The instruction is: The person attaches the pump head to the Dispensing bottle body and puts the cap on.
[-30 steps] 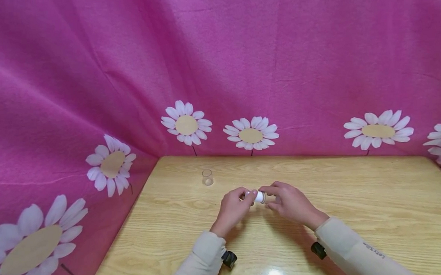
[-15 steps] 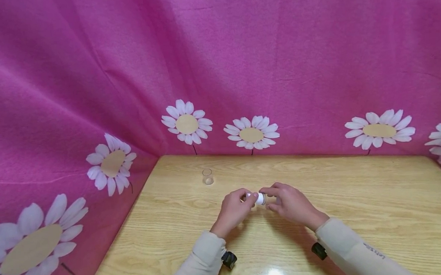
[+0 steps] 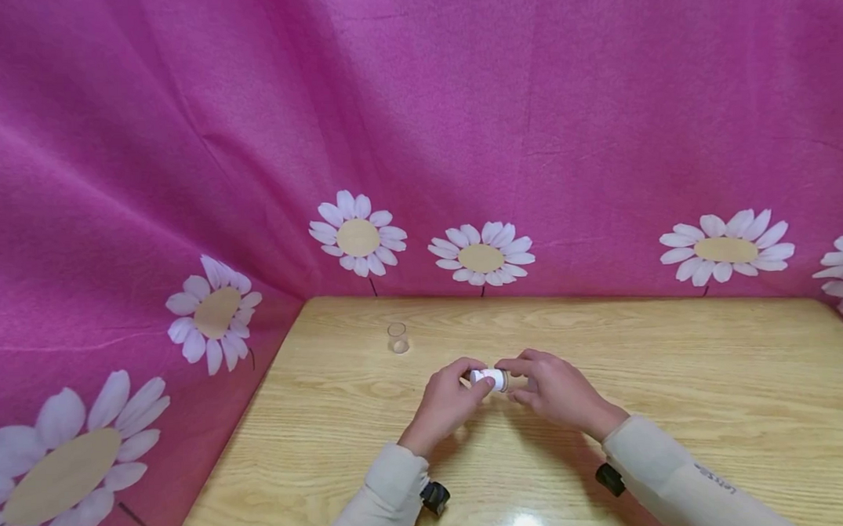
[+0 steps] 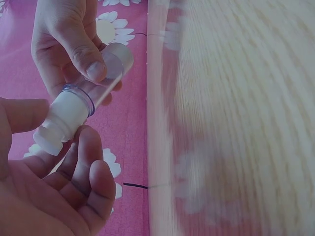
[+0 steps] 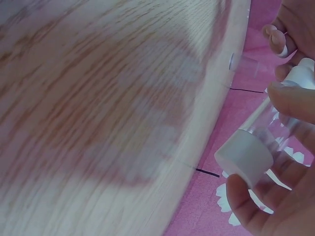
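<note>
A small pump bottle [image 4: 103, 86] lies sideways between both hands, with a clear body, a white pump top [image 4: 69, 113] and a white base [image 5: 244, 156]. My right hand [image 3: 557, 386] holds the clear body, its thumb across it in the left wrist view. At the pump end, my left hand [image 3: 452, 395] has its thumb and curled fingers around the white top. Behind the hands, to the left, a clear cap [image 3: 398, 338] stands on the table.
The wooden table [image 3: 343, 408] reaches back to a pink cloth [image 3: 571, 131] printed with daisies. The same cloth hangs along the left side. Dark wrist cameras sit by both sleeves.
My left fingers have shifted on the pump top, and more of its white end shows now. The right hand keeps its hold, and the clear cap stays in place.
</note>
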Tool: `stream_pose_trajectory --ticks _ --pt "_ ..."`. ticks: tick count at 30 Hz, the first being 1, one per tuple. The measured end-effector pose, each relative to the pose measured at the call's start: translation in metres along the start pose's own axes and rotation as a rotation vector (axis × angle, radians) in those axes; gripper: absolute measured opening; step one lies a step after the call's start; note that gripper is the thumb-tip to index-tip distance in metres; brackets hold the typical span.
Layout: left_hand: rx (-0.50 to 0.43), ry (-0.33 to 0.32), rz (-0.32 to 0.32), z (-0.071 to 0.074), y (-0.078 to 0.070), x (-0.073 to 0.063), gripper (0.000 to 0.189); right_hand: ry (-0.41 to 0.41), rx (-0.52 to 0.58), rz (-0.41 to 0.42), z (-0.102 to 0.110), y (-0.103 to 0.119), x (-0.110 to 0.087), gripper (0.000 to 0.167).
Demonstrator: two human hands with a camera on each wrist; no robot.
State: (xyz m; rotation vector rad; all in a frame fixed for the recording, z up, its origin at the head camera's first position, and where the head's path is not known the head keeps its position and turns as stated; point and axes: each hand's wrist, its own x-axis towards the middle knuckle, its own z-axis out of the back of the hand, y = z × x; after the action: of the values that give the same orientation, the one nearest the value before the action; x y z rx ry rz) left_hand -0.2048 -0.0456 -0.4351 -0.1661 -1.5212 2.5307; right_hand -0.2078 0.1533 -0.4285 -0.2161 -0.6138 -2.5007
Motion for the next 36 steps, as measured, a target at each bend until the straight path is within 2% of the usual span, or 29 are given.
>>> stream_pose_trajectory --ticks 6,13,19,28,36 --pt "-0.026 0.005 -0.031 -0.0003 0.0011 -0.0007 0.035 -0.003 0.013 -0.009 0.0010 0.0004 0.0000 0.041" --pt "-0.026 -0.040 0.006 0.0008 -0.0009 -0.0010 0.044 -0.006 0.024 -0.012 0.0007 0.0006 0.0009 0.040" --pt "-0.051 -0.069 0.009 0.0012 -0.0001 -0.0003 0.042 -0.012 0.037 -0.011 -0.0014 -0.0003 0.0010 0.040" --pt "-0.068 -0.019 0.051 -0.0019 0.0023 -0.0025 0.043 0.012 0.076 -0.039 -0.0034 0.0000 -0.0006 0.039" --pt "-0.074 -0.026 0.044 -0.0015 0.0025 -0.0027 0.038 0.002 0.057 -0.047 -0.0019 -0.0019 0.0004 0.039"
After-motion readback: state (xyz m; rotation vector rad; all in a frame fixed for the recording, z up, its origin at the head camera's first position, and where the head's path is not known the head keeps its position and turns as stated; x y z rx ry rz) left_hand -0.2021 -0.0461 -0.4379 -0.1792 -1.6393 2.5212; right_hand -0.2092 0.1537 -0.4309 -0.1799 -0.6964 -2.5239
